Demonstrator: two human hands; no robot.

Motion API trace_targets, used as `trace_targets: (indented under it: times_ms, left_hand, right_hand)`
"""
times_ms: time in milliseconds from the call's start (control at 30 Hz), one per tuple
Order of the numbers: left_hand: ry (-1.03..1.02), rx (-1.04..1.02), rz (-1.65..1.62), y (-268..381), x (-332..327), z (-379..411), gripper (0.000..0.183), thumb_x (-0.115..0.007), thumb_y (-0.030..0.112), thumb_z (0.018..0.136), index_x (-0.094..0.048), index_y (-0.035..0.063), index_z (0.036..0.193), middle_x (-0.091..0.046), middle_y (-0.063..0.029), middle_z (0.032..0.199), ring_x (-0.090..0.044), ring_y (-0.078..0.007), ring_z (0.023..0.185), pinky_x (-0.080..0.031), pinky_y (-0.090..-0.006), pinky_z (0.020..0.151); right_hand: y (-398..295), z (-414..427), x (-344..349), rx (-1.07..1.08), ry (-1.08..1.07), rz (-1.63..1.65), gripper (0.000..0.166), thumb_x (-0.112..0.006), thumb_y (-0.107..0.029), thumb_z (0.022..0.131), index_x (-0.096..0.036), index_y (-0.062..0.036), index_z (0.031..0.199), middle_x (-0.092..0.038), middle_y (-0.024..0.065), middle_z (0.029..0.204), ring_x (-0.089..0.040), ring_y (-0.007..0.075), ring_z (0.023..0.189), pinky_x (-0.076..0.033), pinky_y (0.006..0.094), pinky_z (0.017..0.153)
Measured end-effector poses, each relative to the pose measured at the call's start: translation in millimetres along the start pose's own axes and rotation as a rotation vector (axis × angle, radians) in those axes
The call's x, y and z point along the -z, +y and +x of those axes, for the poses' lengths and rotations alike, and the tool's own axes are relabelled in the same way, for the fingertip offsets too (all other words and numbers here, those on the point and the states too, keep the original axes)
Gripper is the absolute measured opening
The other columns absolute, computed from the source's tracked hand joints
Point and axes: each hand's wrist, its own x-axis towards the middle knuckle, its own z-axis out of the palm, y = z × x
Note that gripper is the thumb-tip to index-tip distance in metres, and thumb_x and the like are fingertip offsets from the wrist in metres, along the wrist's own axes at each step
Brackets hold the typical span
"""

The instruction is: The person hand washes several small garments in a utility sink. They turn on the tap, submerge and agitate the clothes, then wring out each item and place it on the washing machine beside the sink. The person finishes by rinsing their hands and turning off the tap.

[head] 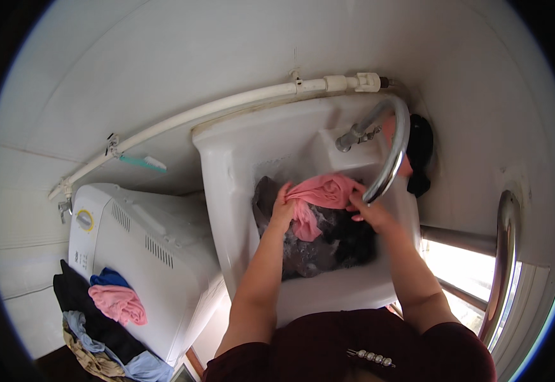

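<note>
A wet pink cloth is stretched between my two hands over a white ceramic sink. My left hand grips its left end, and a loose part of the cloth hangs down beside that hand. At the other end, my right hand holds the cloth, partly hidden behind the tip of the curved chrome faucet. Below the cloth, dark garments lie in sudsy grey water in the basin. Whether the faucet is running cannot be made out.
Left of the sink stands a white washing machine with pink cloth, a blue cloth and dark clothing on it. A teal brush hangs from the white wall pipe. A metal rail is at right.
</note>
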Motion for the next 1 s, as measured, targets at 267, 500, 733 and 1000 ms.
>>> trace_targets:
  times_ms: [267, 500, 733, 1000]
  left_hand:
    - [-0.013, -0.154, 0.896, 8.2, -55.7, -32.6, 0.03, -0.063, 0.016, 0.082, -0.06, 0.0052, 0.109, -0.061, -0.0183, 0.105, -0.06, -0.0298, 0.097, -0.05, -0.0387, 0.082]
    - [-0.186, -0.561, 0.498, 73.4, -129.0, -110.7, 0.017, -0.061, 0.019, 0.082, -0.065, 0.0065, 0.094, -0.064, -0.0119, 0.093, -0.06, -0.0323, 0.091, -0.045, -0.0446, 0.083]
    - [0.22, -0.267, 0.795, 25.5, -94.8, -5.7, 0.024, -0.065, 0.026, 0.077, -0.063, 0.0101, 0.096, -0.061, -0.011, 0.077, -0.061, -0.0332, 0.075, -0.049, -0.0445, 0.067]
    - [0.033, -0.359, 1.058, -33.9, -32.5, -17.0, 0.023, -0.056, 0.01, 0.08, -0.061, 0.0097, 0.102, -0.062, -0.0185, 0.1, -0.056, -0.0394, 0.097, -0.045, -0.0461, 0.083]
  right_hand:
    - [107.9, 60.6, -42.8, -0.498, -0.041, 0.398, 0.07, -0.047, -0.059, 0.09, -0.024, -0.0254, 0.147, -0.02, 0.0133, 0.153, -0.034, 0.0378, 0.132, -0.029, 0.0594, 0.103]
    - [97.2, 93.8, -54.2, -0.155, -0.237, 0.809, 0.053, -0.039, -0.052, 0.095, -0.046, -0.0139, 0.131, -0.054, 0.0049, 0.122, -0.054, 0.0261, 0.11, -0.043, 0.0384, 0.094]
    - [115.2, 94.5, -59.0, -0.107, -0.069, 0.785, 0.043, -0.039, -0.037, 0.098, -0.047, -0.0067, 0.127, -0.056, 0.0075, 0.118, -0.053, 0.0193, 0.11, -0.043, 0.029, 0.092]
    - [91.8, 74.7, -23.0, -0.268, 0.14, 0.534, 0.072, -0.056, -0.054, 0.087, -0.024, -0.0277, 0.147, -0.021, 0.0034, 0.153, -0.027, 0.0301, 0.137, -0.022, 0.0566, 0.106]
